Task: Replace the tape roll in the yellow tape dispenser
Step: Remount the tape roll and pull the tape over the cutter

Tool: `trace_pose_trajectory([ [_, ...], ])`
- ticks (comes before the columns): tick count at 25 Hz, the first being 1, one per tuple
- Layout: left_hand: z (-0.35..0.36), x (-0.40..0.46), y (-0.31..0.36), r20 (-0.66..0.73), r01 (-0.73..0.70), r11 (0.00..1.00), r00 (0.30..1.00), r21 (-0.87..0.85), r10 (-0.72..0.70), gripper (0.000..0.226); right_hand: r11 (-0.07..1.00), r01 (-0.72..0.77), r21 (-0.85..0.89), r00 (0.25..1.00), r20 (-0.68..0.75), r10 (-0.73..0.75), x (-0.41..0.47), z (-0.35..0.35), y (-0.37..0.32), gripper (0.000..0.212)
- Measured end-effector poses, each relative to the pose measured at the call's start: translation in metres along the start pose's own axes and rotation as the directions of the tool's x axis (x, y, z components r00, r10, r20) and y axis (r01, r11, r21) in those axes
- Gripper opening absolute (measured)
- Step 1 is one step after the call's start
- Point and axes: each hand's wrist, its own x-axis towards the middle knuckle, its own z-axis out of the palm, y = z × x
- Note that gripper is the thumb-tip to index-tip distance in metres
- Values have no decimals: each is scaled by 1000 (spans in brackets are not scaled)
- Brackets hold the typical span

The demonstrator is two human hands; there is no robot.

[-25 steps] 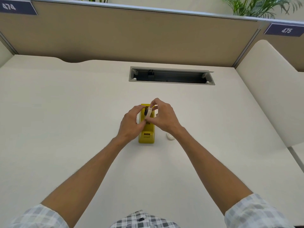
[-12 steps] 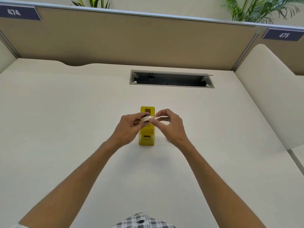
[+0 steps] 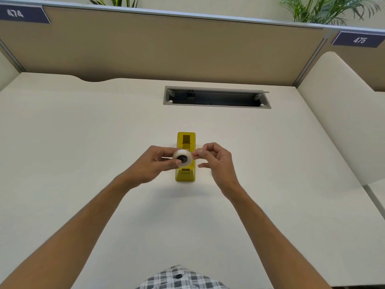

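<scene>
The yellow tape dispenser stands upright in the middle of the desk, and its open roll slot shows at the far end. My left hand holds a clear tape roll with a black core just above the dispenser, the roll's flat face turned towards me. My right hand is to the right of the roll. Its thumb and forefinger are pinched together at the roll's right edge, apparently on the tape's loose end. The roll hides the dispenser's middle.
A grey cable opening is cut into the desk behind the dispenser. A tan partition closes the back and a cream side panel stands on the right. The cream desk extends wide to the left.
Both hands have lifted the roll out of the dispenser and drawn it towards me. The roll has turned to face the camera, and my right hand has slid off to its right edge.
</scene>
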Motion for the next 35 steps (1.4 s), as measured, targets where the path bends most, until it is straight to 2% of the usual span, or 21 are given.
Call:
trace_pose_trajectory([
  [4,-1,-1,2,-6,9,999,1000,-47,-10,32,1000,1,-31,999,-37,-2,0,0,0,15],
  [7,-1,-1,4,10,2,996,1000,-90,-1,35,998,24,-60,999,-47,-27,-2,2,4,10],
  [9,-1,-2,4,14,-2,993,1000,-118,4,33,999,24,-35,998,-59,-27,-3,2,7,6],
  [14,-1,-4,4,11,8,990,1000,-142,-7,29,1000,29,4,996,-90,-28,-4,0,6,11],
  [18,0,-3,4,3,15,989,1000,-148,-15,30,999,32,44,998,-60,-29,-5,2,7,28],
  [25,-1,-4,7,-15,5,994,1000,-112,-7,35,997,48,-65,998,-48,-51,-10,0,4,6],
  [27,-1,-3,8,-17,8,994,1000,-108,-10,36,993,46,-112,997,-64,-53,-10,1,5,20],
  [30,0,-4,10,-16,14,995,1000,-101,-15,36,983,40,-181,984,-162,-70,-8,-1,10,45],
  [31,0,-4,10,-14,14,995,1000,-97,-15,35,978,56,-200,981,-171,-92,-9,0,10,43],
  [32,0,-4,11,-12,14,995,1000,-94,-15,34,968,79,-238,980,-157,-119,-9,-1,9,30],
  [33,1,-4,12,-10,13,996,1000,-92,-14,33,965,96,-243,986,-112,-126,-11,-1,7,7],
  [35,1,-4,14,-12,14,996,1000,-86,-15,32,949,135,-283,988,-35,-151,-13,-1,5,42],
])
